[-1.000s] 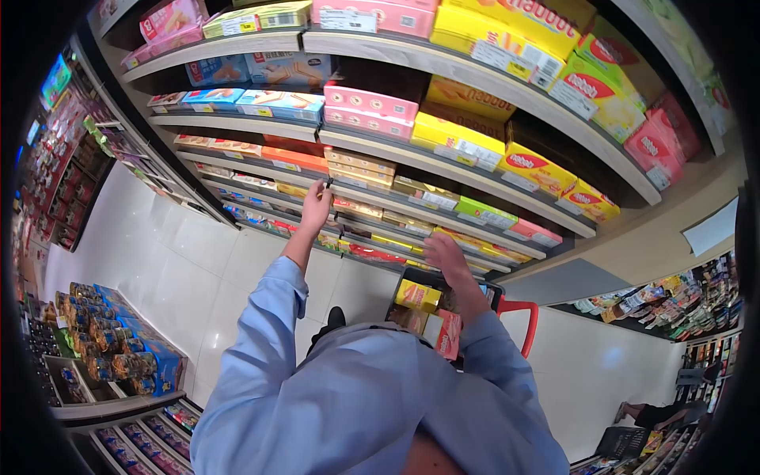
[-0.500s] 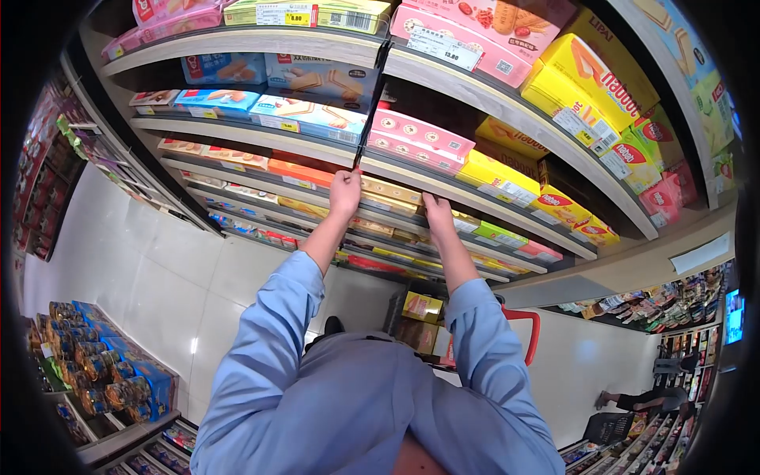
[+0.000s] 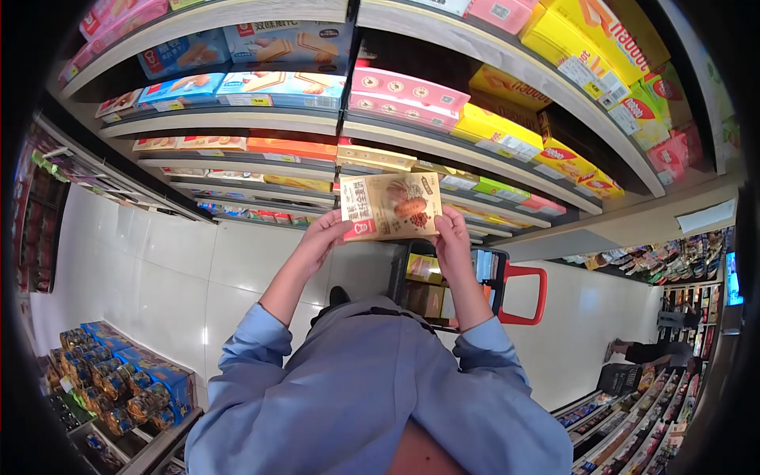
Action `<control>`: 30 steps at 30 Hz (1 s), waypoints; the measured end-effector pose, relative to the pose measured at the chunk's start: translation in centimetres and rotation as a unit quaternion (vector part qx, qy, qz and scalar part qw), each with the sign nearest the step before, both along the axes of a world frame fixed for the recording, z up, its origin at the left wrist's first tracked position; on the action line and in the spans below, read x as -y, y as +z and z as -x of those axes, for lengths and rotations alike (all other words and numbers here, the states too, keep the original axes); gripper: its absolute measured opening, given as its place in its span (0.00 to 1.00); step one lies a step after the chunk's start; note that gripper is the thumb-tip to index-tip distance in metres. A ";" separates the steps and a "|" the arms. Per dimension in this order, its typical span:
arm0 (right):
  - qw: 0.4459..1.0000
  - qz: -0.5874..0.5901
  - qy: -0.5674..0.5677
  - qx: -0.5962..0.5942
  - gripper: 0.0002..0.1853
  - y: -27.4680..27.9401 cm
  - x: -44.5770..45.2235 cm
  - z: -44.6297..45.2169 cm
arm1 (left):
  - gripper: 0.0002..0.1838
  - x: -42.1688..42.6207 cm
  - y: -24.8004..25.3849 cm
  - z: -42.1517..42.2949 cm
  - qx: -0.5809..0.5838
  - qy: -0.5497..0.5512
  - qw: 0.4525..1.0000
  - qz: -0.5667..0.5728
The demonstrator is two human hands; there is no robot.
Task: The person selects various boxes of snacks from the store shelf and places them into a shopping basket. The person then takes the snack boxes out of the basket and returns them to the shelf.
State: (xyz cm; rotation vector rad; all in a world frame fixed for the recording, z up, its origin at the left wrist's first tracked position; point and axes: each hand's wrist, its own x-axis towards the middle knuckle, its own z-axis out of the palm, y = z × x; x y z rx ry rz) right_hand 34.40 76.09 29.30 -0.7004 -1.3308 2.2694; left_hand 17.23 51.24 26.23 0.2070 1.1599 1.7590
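We see a dark shopping basket [image 3: 398,271] with a red handle [image 3: 545,296] just in front of our body. In it lie a yellow box [image 3: 425,269], brownish boxes [image 3: 423,301] below that one, and pale blue packs [image 3: 484,264] toward the handle; our right forearm hides part of the load. At lower left, a blue display carton [image 3: 180,389] stands beside stacked jars [image 3: 111,380], whose contents we cannot make out.

We hold a tan biscuit box [image 3: 392,207] in front of the shelves, its printed face toward us. Our left hand [image 3: 324,236] pinches its lower left corner, thumb over the front; our right hand [image 3: 451,236] grips the lower right corner.

Half a second ago both our hands were up at the shelf edge; now they have drawn back toward us with the tan box between them, and more of the basket shows.
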 end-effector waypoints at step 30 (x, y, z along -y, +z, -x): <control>0.914 0.242 0.062 -0.320 0.39 4.5 -13.5 -27.6 | 0.25 -17.3 11.9 -28.0 -0.839 -0.025 0.543 0.041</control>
